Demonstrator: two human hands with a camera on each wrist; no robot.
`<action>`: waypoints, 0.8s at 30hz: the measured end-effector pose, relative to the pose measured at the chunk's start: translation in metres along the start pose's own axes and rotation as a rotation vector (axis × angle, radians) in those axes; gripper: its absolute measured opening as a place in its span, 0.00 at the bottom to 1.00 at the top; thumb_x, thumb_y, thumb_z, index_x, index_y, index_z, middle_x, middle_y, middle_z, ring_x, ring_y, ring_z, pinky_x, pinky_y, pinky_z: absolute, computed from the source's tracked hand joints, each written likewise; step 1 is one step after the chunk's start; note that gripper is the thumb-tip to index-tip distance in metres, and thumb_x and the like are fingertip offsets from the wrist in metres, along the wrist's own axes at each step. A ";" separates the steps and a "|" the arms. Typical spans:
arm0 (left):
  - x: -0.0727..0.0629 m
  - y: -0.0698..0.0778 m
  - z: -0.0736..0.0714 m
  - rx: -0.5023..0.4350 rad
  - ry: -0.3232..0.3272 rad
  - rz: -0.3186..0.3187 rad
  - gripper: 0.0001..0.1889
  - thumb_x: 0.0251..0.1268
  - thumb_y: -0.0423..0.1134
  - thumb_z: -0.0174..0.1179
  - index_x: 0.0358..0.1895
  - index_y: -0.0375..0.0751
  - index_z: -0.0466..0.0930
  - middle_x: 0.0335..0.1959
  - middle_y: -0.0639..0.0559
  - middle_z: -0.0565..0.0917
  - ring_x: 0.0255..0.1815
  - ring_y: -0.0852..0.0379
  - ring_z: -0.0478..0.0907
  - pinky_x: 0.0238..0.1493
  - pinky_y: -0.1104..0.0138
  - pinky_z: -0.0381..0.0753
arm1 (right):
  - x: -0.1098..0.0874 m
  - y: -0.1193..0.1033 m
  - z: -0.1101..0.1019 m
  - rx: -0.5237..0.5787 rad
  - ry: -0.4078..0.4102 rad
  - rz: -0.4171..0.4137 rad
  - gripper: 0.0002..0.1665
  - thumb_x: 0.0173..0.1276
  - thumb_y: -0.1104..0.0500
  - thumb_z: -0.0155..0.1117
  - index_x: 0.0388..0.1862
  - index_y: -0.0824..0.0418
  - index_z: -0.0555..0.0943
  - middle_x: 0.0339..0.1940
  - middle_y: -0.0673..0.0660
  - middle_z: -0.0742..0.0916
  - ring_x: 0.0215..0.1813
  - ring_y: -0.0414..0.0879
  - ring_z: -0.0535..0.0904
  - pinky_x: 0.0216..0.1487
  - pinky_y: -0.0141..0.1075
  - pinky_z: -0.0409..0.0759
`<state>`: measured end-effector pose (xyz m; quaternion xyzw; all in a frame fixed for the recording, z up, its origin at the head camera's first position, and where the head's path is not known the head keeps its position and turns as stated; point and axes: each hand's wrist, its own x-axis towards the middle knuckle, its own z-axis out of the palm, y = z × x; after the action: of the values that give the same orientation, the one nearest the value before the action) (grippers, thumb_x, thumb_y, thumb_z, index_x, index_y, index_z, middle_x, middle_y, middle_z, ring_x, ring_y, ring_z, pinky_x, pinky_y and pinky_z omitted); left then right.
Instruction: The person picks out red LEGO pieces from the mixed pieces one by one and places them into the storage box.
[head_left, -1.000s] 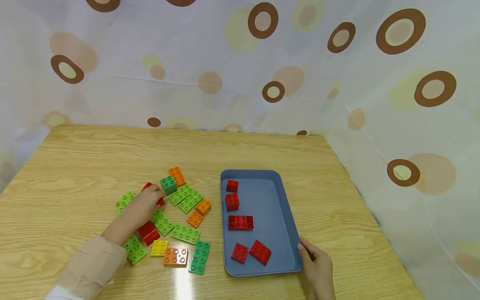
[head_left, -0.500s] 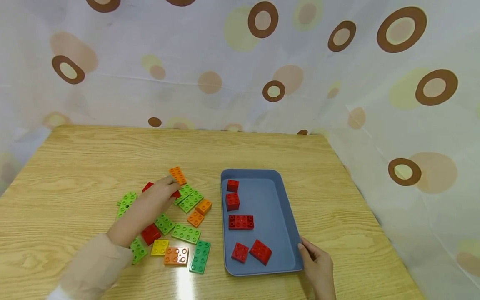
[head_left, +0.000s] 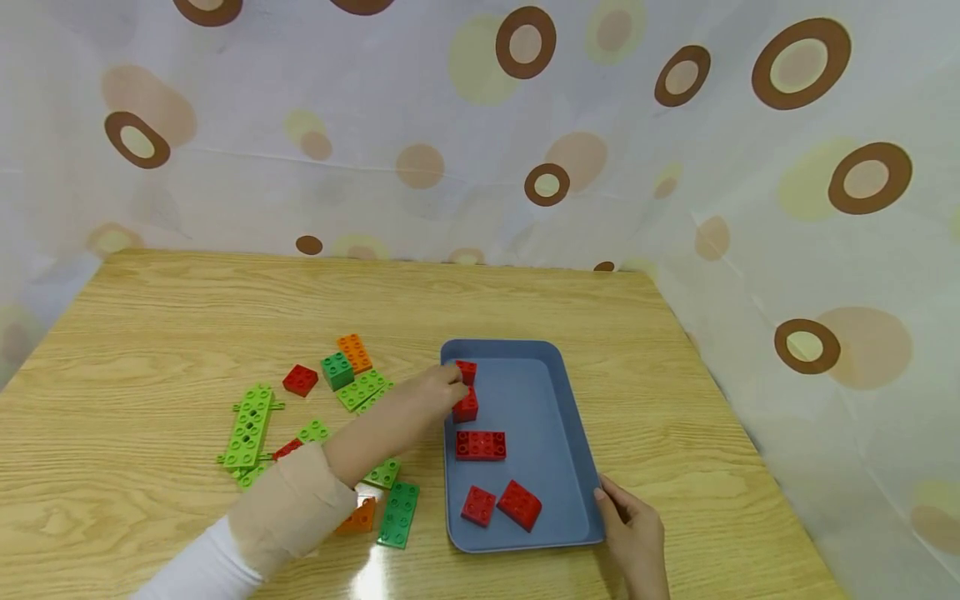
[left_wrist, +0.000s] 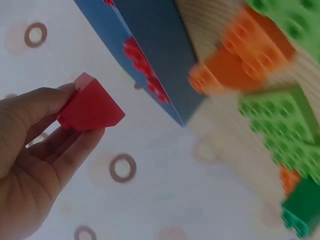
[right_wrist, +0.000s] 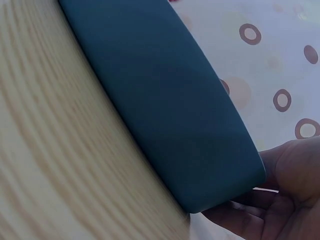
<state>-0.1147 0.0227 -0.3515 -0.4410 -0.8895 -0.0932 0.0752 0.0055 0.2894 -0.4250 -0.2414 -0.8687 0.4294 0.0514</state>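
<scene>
My left hand [head_left: 427, 396] pinches a red toy building brick [left_wrist: 92, 105] between thumb and fingers; the left wrist view shows its slanted side. In the head view this hand is over the left rim of the blue-grey tray [head_left: 540, 417], and the held brick is largely hidden. Several red bricks lie in the tray, among them a long brick [head_left: 481, 446] and a small square one [head_left: 477, 506]. My right hand [head_left: 633, 533] grips the tray's near right corner, thumb at the rim and fingers against the outside wall [right_wrist: 165, 100].
Left of the tray lie loose bricks: a light green piece with side pegs [head_left: 250, 429], a red brick [head_left: 300, 380], a green block [head_left: 337, 370], an orange brick [head_left: 355, 352] and a long green one [head_left: 398, 515]. My left forearm covers others. A patterned sheet [head_left: 375, 125] hangs behind the table.
My left hand has carried the red brick rightward from the pile to the tray's left rim, uncovering the green block and another red brick. The right hand stays at the tray's corner.
</scene>
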 end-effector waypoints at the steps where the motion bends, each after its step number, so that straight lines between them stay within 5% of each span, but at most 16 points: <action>1: 0.005 0.006 0.003 0.015 0.003 0.025 0.08 0.55 0.24 0.60 0.38 0.35 0.82 0.37 0.46 0.77 0.38 0.55 0.76 0.37 0.73 0.79 | 0.000 0.000 0.000 0.000 -0.002 0.002 0.20 0.68 0.60 0.56 0.56 0.69 0.76 0.55 0.67 0.80 0.35 0.15 0.67 0.36 0.18 0.73; 6: 0.025 0.034 0.014 0.003 -0.007 0.110 0.06 0.59 0.27 0.59 0.36 0.39 0.82 0.33 0.50 0.75 0.35 0.59 0.73 0.31 0.79 0.75 | -0.001 0.000 0.000 0.007 0.006 0.003 0.20 0.68 0.61 0.56 0.56 0.69 0.76 0.55 0.67 0.80 0.35 0.15 0.67 0.36 0.18 0.73; 13: 0.053 0.067 0.036 0.076 -0.148 0.172 0.08 0.61 0.34 0.59 0.42 0.46 0.82 0.36 0.55 0.77 0.37 0.63 0.73 0.34 0.80 0.74 | -0.001 0.000 0.001 0.045 0.028 -0.020 0.18 0.67 0.64 0.56 0.54 0.70 0.77 0.54 0.67 0.81 0.34 0.16 0.69 0.36 0.17 0.73; 18: 0.063 0.078 0.056 0.141 -0.229 0.181 0.11 0.62 0.36 0.59 0.47 0.49 0.82 0.42 0.56 0.78 0.41 0.63 0.76 0.38 0.78 0.77 | -0.002 -0.001 0.002 0.050 0.042 -0.041 0.17 0.67 0.65 0.56 0.53 0.70 0.78 0.52 0.67 0.82 0.33 0.18 0.71 0.35 0.18 0.74; 24: 0.063 0.082 0.066 0.164 -0.252 0.193 0.12 0.61 0.37 0.60 0.47 0.52 0.82 0.42 0.56 0.79 0.41 0.63 0.76 0.39 0.77 0.78 | -0.002 -0.001 0.002 0.039 0.061 -0.058 0.17 0.66 0.65 0.57 0.52 0.70 0.79 0.49 0.67 0.83 0.30 0.22 0.72 0.31 0.21 0.74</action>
<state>-0.0904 0.1358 -0.3936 -0.5251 -0.8499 0.0434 0.0077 0.0065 0.2866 -0.4257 -0.2280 -0.8649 0.4371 0.0949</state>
